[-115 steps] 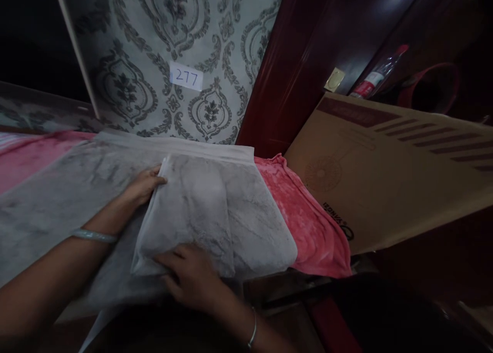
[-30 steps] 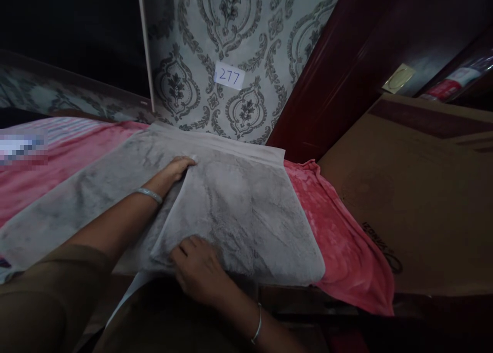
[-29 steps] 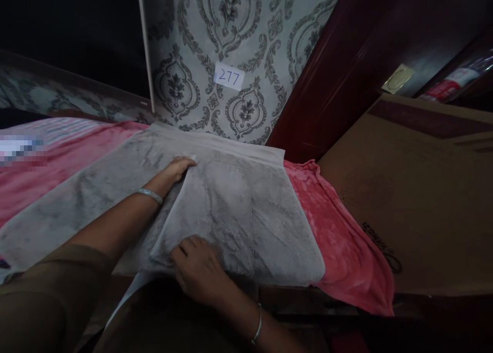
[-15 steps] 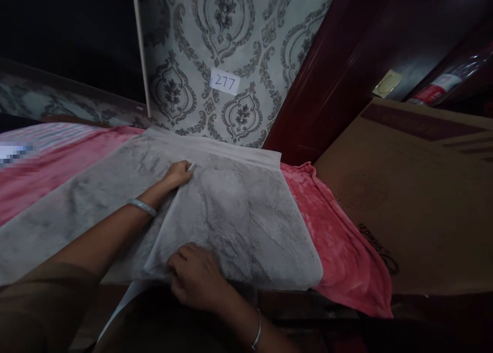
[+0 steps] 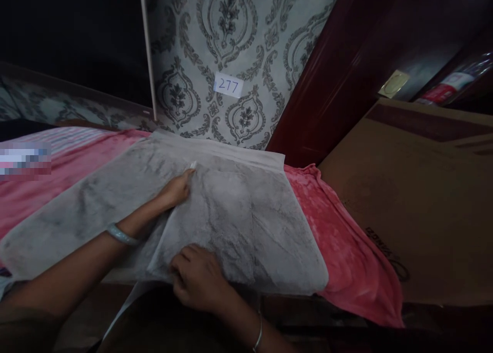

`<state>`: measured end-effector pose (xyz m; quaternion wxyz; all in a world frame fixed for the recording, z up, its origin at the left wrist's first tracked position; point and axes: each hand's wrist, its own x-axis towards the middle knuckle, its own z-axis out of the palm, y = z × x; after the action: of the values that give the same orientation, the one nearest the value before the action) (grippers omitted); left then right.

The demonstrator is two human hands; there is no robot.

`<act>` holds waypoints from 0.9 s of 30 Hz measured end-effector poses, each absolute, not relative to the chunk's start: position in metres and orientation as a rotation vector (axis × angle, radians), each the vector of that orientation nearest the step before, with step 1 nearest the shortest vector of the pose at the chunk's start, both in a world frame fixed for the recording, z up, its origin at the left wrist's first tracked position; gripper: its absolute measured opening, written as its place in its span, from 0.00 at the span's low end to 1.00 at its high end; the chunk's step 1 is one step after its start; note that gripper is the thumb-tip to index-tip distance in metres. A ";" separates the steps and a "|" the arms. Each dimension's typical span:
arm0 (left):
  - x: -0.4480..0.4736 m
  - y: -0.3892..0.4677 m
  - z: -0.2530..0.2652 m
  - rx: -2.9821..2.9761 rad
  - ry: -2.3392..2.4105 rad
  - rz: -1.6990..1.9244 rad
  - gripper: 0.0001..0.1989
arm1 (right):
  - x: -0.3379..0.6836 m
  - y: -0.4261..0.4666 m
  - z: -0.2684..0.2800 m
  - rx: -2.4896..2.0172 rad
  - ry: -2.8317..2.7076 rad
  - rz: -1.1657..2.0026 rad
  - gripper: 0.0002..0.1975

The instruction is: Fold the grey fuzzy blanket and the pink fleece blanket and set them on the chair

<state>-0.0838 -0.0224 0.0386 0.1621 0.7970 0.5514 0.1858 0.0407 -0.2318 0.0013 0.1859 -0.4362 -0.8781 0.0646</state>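
A grey plush cloth (image 5: 108, 193) with a white band along its back edge lies spread out, a folded layer (image 5: 227, 204) of it on top at the middle. My left hand (image 5: 177, 189) is closed at the upper left edge of that layer, just below a small white tip (image 5: 193, 165) at its corner. Near the front edge, my right hand (image 5: 200, 276) has its fingers curled on the lower left corner of the same layer. Its fingertips are partly hidden by the hand itself.
A pink cloth (image 5: 346, 250) shows beneath the grey one on both sides. At the right stands a large cardboard box (image 5: 431, 204), with a bottle (image 5: 450, 87) behind it. A dark screen (image 5: 73, 39) and a wall with a "277" label (image 5: 228, 85) are at the back.
My left hand has moved a little down toward me along the folded edge, uncovering the white tip. My right hand has stayed almost in place. The view has shifted slightly.
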 end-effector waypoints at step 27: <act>-0.074 -0.090 -0.008 2.786 1.364 0.540 0.45 | 0.122 -0.175 0.017 -1.896 -2.224 0.257 0.29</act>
<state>-0.0738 -0.0901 -0.0076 -0.0034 0.8848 0.4332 0.1715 0.1223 -0.1748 0.0172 0.1037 -0.6427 -0.7540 0.0872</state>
